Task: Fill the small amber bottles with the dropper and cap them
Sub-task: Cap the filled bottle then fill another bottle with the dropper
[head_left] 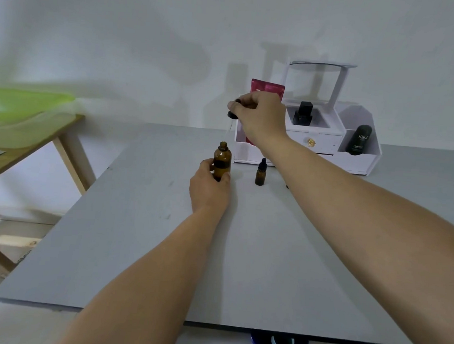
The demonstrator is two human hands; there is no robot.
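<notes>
My left hand [209, 182] grips the big bottle [222, 161] steady on the counter [242, 252]. My right hand [261, 114] pinches the dropper [231, 120] above its mouth, ready to draw. Capped small bottle [260, 172] waits beside it.

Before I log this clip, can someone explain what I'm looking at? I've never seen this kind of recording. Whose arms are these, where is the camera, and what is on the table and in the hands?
There is no machine here. A person wears a wide-angle camera on the head, so the single picture looks forward and down along their own bare arms.

The left hand grips a large amber bottle, open at the top, standing on the grey table. The right hand holds a dropper by its black top above that bottle, its glass tube pointing down towards the neck.

Beside it stands a small amber bottle, already capped. Behind is a white organiser holding a black tube, a black square bottle and a red packet.
</notes>
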